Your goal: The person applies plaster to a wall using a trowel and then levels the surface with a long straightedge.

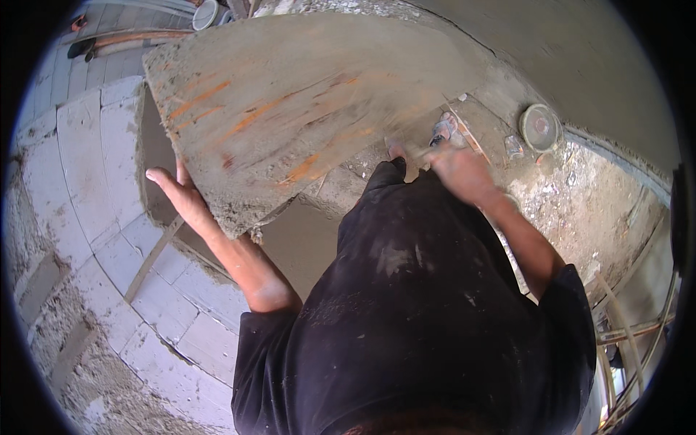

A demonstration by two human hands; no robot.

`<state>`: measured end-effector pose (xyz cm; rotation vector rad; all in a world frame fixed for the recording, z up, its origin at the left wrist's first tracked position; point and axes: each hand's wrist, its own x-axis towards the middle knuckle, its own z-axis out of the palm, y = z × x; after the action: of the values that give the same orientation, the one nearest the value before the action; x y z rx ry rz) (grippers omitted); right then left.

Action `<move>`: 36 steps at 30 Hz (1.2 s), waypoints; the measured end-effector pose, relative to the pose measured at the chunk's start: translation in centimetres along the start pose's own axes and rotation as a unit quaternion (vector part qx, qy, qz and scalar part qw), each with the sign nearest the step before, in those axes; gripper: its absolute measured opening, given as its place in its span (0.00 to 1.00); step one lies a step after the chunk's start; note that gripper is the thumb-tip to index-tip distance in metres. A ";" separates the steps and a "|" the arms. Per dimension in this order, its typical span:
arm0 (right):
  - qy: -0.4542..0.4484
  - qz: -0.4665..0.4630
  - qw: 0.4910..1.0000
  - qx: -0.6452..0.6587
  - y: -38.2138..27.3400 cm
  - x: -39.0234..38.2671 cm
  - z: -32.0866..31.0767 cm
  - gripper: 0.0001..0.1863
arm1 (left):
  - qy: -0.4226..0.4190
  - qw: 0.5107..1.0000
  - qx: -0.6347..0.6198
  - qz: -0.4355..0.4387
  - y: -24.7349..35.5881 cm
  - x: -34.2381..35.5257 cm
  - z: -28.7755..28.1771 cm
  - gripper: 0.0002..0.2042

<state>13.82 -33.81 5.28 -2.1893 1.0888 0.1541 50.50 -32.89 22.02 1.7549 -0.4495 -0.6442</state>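
A broad slab-like surface (290,94) smeared with wet grey mortar and streaked with orange spreads across the upper middle. Against its left edge rests my left hand (181,194), thumb stretched out away from it; some fingers are hidden at the edge. My right hand (464,174) is closed at the lower right of the slab, blurred by motion. It grips something thin and smeared that reaches toward the mortar; its kind cannot be made out. Below the slab, smooth grey mortar (308,239) shows beside my dark, stained clothing.
Pale planks or panels (80,167) cover the left side, with a narrow strip (152,261) across them. A round mortar-caked bucket (540,128) stands at the right on debris-strewn ground (580,196). Smooth grey plaster (580,65) fills the upper right. Poles (627,333) lean at the lower right.
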 end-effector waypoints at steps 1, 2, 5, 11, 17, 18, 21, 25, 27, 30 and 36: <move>-0.050 0.101 0.993 0.034 2.7 -0.6 0.9 0.13 | 0.023 0.998 0.053 0.015 0.5 0.6 -0.3 0.46; -0.005 0.097 0.993 0.073 2.5 -2.1 0.5 0.15 | -0.014 0.997 0.073 0.020 0.3 1.5 0.0 0.44; 0.045 -0.044 0.995 0.077 -0.7 -0.6 -1.2 0.22 | -0.027 0.992 0.126 0.005 0.1 2.4 -1.0 0.41; -0.003 0.091 0.991 0.102 5.4 5.4 5.5 0.18 | -0.056 0.965 0.255 -0.034 2.6 -0.4 -0.1 0.43; -0.045 -0.011 0.996 0.075 10.7 11.0 2.9 0.18 | 0.014 0.931 0.363 -0.043 1.3 1.3 -3.1 0.45; -0.078 0.057 0.978 0.186 7.2 11.4 -0.5 0.20 | 0.030 0.920 0.389 -0.048 2.1 1.0 -2.6 0.46; -0.045 0.005 0.981 0.189 4.6 13.0 -0.6 0.21 | 0.061 0.913 0.397 -0.072 2.9 0.1 0.4 0.46; 0.029 0.051 0.981 0.186 20.4 15.5 10.3 0.16 | 0.116 0.887 0.442 -0.064 3.2 0.1 -1.0 0.46; -0.042 0.182 0.966 0.176 25.6 16.4 11.5 0.21 | 0.117 0.886 0.441 -0.083 2.6 1.0 -2.6 0.46; -0.006 0.089 0.987 0.131 22.7 17.8 8.5 0.19 | 0.141 0.881 0.439 -0.101 1.5 0.4 -3.5 0.45; -0.012 -0.127 0.969 0.211 -0.2 20.2 -5.1 0.22 | 0.121 0.885 0.431 -0.127 1.9 1.3 -3.8 0.45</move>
<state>25.99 -50.26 1.54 -1.9096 0.7367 -0.1536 53.93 -31.36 24.33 2.7443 -0.3499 -0.4049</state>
